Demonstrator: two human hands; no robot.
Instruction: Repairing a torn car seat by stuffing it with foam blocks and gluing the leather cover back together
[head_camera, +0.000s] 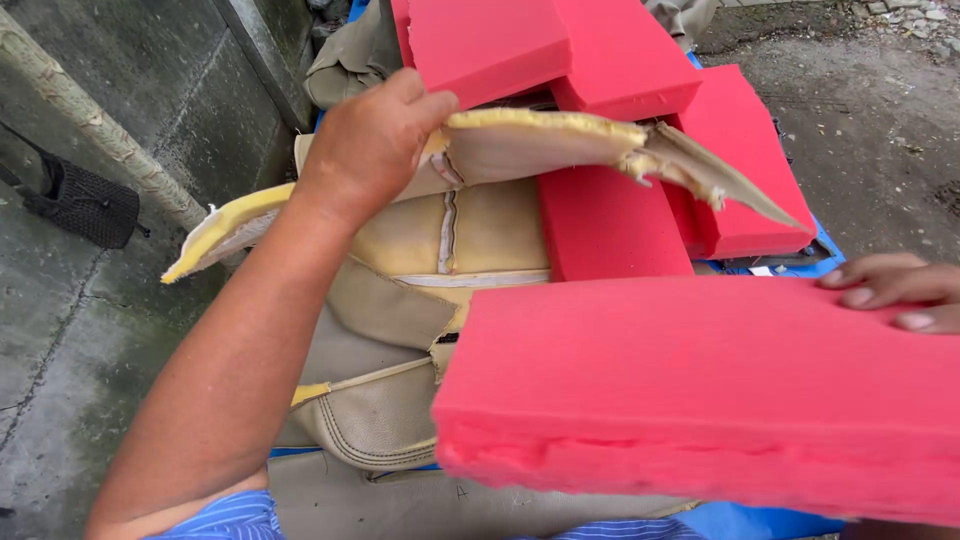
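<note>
Left hand (372, 140) closed around the edge of a torn beige seat cover with yellowed foam backing (540, 140), lifting it clear of the tan leather cushion (400, 330) beneath. Right hand (900, 290) — fingers nearly straight, resting on top of a long thick red foam slab (700, 390) in the foreground. More red foam blocks (600, 60) stacked behind — touching the raised cover.

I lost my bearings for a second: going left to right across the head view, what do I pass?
Dark mesh bag → left hand gripping the torn beige seat cover → red foam blocks behind it → right hand on the big red foam slab.
</note>
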